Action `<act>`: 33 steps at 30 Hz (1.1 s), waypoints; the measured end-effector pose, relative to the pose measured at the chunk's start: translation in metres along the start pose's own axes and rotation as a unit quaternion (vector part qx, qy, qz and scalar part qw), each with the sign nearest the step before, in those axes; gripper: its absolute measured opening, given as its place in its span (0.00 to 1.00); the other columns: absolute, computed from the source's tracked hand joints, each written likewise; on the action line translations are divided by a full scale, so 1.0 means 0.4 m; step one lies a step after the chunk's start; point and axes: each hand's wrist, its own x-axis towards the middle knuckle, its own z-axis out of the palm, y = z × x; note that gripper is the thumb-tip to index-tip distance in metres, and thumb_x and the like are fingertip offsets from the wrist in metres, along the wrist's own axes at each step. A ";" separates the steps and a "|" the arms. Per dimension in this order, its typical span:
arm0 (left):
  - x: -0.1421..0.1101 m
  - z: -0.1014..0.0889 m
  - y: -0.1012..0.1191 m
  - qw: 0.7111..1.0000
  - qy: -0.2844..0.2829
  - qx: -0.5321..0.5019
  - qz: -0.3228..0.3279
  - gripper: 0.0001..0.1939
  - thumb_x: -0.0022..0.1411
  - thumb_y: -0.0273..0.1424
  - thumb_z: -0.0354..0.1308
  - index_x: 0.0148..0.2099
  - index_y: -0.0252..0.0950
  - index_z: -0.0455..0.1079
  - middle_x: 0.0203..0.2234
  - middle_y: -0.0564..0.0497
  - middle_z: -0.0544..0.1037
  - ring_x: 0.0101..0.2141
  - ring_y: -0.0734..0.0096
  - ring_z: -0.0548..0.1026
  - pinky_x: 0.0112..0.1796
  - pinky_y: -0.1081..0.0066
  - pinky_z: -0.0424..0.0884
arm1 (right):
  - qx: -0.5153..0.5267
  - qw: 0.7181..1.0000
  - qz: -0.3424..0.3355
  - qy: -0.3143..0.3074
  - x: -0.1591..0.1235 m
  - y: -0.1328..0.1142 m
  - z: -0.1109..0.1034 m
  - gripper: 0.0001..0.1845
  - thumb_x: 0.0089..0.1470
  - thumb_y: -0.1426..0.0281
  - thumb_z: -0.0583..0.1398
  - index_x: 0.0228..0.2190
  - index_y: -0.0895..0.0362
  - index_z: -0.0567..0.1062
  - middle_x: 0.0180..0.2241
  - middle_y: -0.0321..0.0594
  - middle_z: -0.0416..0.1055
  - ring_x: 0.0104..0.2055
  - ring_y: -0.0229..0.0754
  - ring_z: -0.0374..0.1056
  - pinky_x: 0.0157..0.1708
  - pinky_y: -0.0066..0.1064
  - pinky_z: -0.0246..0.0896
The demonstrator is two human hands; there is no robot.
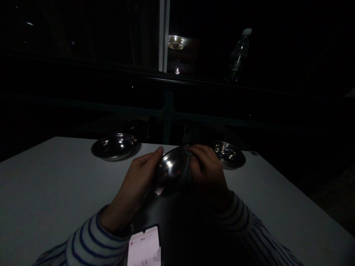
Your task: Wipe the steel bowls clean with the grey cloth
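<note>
A shiny steel bowl (172, 168) is held tilted above the white table (50, 184), its hollow turned toward me. My left hand (135, 184) grips its left rim with the thumb on top. My right hand (206, 170) is closed against the bowl's right side, pressing a dark cloth (189, 155) onto the rim. Both wrists wear white sleeves with blue stripes.
Two more steel bowls rest near the far table edge: one at the left (115, 146), one at the right (229, 153) just behind my right hand. A lit phone (144, 247) sits below my left wrist. A clear bottle (239, 55) stands in the dark background.
</note>
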 end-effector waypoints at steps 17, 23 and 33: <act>0.003 -0.011 -0.007 0.979 -0.165 -0.103 -0.069 0.10 0.53 0.37 0.56 0.29 0.34 0.70 0.21 0.54 0.71 0.22 0.77 0.68 0.25 0.77 0.63 | -0.018 0.997 -0.057 -0.038 -0.003 -0.009 -0.007 0.13 0.53 0.73 0.51 0.38 0.59 0.72 0.41 0.43 0.70 0.44 0.43 0.61 0.43 0.37 0.57; 0.007 -0.018 -0.008 0.975 -0.163 -0.126 -0.082 0.05 0.53 0.29 0.57 0.29 0.33 0.70 0.21 0.52 0.72 0.22 0.77 0.69 0.25 0.77 0.64 | -0.040 0.971 -0.190 -0.137 -0.016 -0.038 -0.013 0.14 0.51 0.65 0.55 0.41 0.54 0.71 0.45 0.38 0.68 0.46 0.45 0.59 0.41 0.39 0.54; 0.003 -0.004 -0.003 0.981 -0.064 -0.138 -0.119 0.12 0.51 0.38 0.57 0.23 0.34 0.68 0.15 0.53 0.72 0.17 0.75 0.68 0.19 0.75 0.63 | -0.022 0.973 -0.165 -0.159 -0.021 -0.057 -0.004 0.12 0.52 0.66 0.54 0.38 0.55 0.71 0.43 0.39 0.69 0.44 0.44 0.60 0.40 0.38 0.55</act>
